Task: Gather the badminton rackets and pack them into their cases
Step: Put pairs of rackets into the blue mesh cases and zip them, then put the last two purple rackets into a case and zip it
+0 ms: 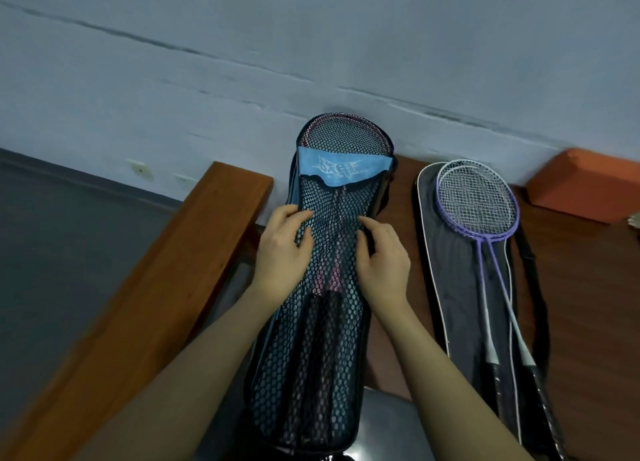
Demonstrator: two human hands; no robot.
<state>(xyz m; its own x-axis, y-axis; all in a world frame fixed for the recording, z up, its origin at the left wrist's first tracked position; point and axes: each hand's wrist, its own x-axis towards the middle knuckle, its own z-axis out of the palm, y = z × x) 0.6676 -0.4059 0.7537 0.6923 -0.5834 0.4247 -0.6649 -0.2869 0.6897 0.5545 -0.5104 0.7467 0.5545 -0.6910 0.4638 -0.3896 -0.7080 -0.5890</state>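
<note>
Pinching the mesh racket case [311, 322] between both sets of curled fingers, left hand [282, 249] and right hand [382, 260] should tug evenly, pink rackets [341, 131] lying beneath the fingertips

A pale blue-grey wall [242, 45] runs behind, scarred by long dark cracks and peeling streaks. Below it, a grey floor [62, 253] spreads to the left. A reddish-brown wooden counter [588, 287] with a raised rail [194, 246] stands against the wall. The light is dim and cool.
</note>
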